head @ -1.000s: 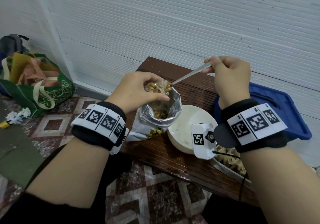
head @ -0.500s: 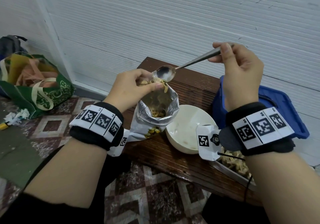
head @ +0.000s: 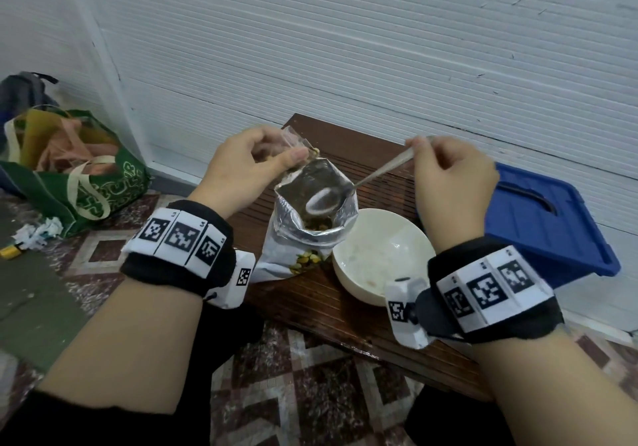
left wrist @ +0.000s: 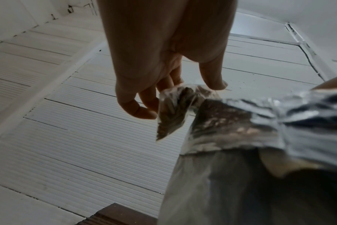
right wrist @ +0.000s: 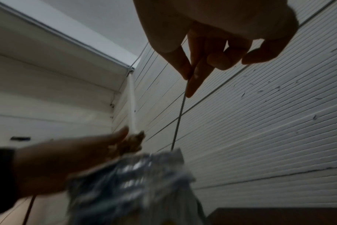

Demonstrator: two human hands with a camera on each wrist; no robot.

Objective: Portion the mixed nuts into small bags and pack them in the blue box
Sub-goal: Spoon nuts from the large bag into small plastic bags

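A foil nut bag (head: 303, 235) stands open on the wooden table (head: 331, 311), with nuts showing deep inside. My left hand (head: 248, 166) pinches a small clear bag (head: 293, 145) holding some nuts, just above the foil bag's far left rim; in the left wrist view the small bag (left wrist: 175, 109) hangs from my fingertips (left wrist: 140, 111). My right hand (head: 445, 176) grips the handle of a metal spoon (head: 366, 183), whose bowl is down inside the foil bag's mouth. The blue box (head: 542, 224) sits at the right with its lid on.
A white bowl (head: 379, 252) stands right of the foil bag, nearly empty. A green tote bag (head: 72, 172) and crumpled paper (head: 38, 235) lie on the tiled floor at left. A white ribbed wall (head: 345, 48) runs behind the table.
The spoon left the small bag's mouth, rose, then dropped into the foil bag. My right hand came down and left. My left hand lifted the small bag slightly.
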